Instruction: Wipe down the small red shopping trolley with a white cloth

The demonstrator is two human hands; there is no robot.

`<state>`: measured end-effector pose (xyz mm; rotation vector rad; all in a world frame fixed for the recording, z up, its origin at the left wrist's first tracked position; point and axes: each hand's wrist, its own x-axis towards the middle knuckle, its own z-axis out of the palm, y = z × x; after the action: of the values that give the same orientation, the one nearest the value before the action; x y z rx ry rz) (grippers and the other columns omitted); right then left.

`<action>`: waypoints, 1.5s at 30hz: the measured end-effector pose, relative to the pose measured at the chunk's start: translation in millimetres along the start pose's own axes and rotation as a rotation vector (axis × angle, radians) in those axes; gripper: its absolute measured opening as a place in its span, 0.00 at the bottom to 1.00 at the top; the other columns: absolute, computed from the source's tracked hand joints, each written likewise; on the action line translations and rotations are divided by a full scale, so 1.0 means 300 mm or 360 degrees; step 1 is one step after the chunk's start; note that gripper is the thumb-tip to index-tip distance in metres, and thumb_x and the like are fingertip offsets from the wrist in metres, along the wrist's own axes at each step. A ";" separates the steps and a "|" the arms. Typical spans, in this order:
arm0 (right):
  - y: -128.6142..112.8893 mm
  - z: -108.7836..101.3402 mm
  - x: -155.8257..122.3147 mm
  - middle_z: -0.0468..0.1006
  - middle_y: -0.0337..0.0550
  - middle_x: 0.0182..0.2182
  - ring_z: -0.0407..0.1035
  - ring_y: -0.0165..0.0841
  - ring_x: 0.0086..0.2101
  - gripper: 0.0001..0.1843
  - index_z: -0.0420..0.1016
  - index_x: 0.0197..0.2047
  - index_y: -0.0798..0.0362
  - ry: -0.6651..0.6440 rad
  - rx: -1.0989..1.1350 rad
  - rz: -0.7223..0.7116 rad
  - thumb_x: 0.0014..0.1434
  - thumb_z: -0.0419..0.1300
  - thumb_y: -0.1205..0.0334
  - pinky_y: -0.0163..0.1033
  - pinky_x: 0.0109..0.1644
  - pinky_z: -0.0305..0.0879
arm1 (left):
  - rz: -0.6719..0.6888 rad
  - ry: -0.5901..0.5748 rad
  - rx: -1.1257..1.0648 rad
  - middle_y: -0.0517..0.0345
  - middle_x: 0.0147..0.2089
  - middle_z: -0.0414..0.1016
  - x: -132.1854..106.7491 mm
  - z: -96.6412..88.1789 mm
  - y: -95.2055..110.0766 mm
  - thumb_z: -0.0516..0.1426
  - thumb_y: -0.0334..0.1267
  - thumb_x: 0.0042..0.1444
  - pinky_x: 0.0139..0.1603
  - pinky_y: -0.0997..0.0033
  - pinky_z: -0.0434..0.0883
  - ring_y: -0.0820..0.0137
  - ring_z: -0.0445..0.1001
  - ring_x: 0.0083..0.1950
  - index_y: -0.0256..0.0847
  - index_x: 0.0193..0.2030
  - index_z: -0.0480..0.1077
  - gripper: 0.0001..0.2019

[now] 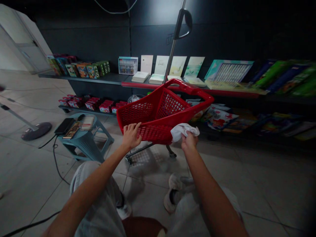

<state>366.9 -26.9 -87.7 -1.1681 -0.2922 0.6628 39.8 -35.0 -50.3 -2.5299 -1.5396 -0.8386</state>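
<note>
A red plastic shopping cart (pixel 158 131) with perforated sides stands before me on thin metal legs with small wheels. My left hand (pixel 132 135) grips the upper edge of its near side toward the left end, fingers over the rim and thumb on the outer face. In my right hand (pixel 190 140) is a bunched white cloth (pixel 178 132), closed between the fingers. The cloth lies against the near side of the cart, toward its right end. My fingertips are partly hidden by the cloth.
Behind the cart is a dark shelf unit (pixel 111 78) with books, boxes and snack bags. A blue-grey stool (pixel 86 141) at left carries a black device (pixel 64 126) with a cable. A stand base (pixel 36 131) is farther left. My shoes (pixel 170 200) are below.
</note>
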 end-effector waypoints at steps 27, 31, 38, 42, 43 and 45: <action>-0.116 0.207 -0.252 0.71 0.56 0.60 0.59 0.46 0.64 0.21 0.76 0.58 0.54 -0.0953 -0.1513 -0.1722 0.64 0.54 0.69 0.56 0.73 0.54 | 0.0122 0.0007 -0.0241 0.44 0.66 0.68 0.078 0.078 0.105 0.54 0.42 0.58 0.69 0.46 0.51 0.53 0.63 0.67 0.42 0.70 0.61 0.31; -0.157 0.167 -0.229 0.70 0.56 0.61 0.57 0.46 0.66 0.23 0.76 0.59 0.54 -0.0888 -0.1506 -0.1759 0.64 0.52 0.70 0.59 0.74 0.54 | 0.0074 0.0028 -0.0272 0.46 0.65 0.69 0.066 0.059 0.041 0.52 0.42 0.60 0.69 0.47 0.50 0.54 0.64 0.67 0.44 0.69 0.63 0.29; -0.238 0.106 -0.204 0.70 0.52 0.63 0.56 0.47 0.68 0.23 0.76 0.58 0.52 -0.0761 -0.1475 -0.1893 0.63 0.52 0.69 0.61 0.74 0.52 | -0.0089 0.0039 -0.0347 0.52 0.58 0.76 0.082 -0.006 -0.060 0.51 0.43 0.64 0.68 0.50 0.52 0.58 0.68 0.62 0.47 0.57 0.72 0.17; -0.281 0.076 -0.177 0.72 0.53 0.62 0.58 0.47 0.67 0.21 0.76 0.57 0.52 -0.0650 -0.1413 -0.1952 0.63 0.53 0.67 0.61 0.74 0.52 | -0.0208 0.0105 -0.0358 0.55 0.51 0.78 0.106 -0.024 -0.102 0.52 0.42 0.65 0.69 0.50 0.50 0.60 0.70 0.58 0.46 0.48 0.72 0.10; -0.291 0.067 -0.168 0.73 0.53 0.61 0.59 0.47 0.67 0.20 0.77 0.56 0.52 -0.0617 -0.1398 -0.1961 0.63 0.53 0.67 0.61 0.74 0.52 | -0.0248 0.0123 -0.0354 0.56 0.49 0.78 0.113 -0.025 -0.112 0.51 0.43 0.66 0.69 0.50 0.50 0.60 0.71 0.57 0.46 0.45 0.72 0.10; -0.309 0.047 -0.149 0.74 0.53 0.60 0.60 0.48 0.66 0.20 0.77 0.55 0.52 -0.0571 -0.1386 -0.1974 0.62 0.54 0.65 0.62 0.74 0.51 | -0.0336 0.0165 -0.0343 0.57 0.46 0.78 0.127 -0.027 -0.132 0.50 0.43 0.67 0.68 0.49 0.50 0.60 0.71 0.55 0.46 0.40 0.71 0.09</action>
<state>354.8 -65.4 8.0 -1.3674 -1.5629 -0.4380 16.8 12.7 -34.0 -2.4430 -1.7934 -1.2032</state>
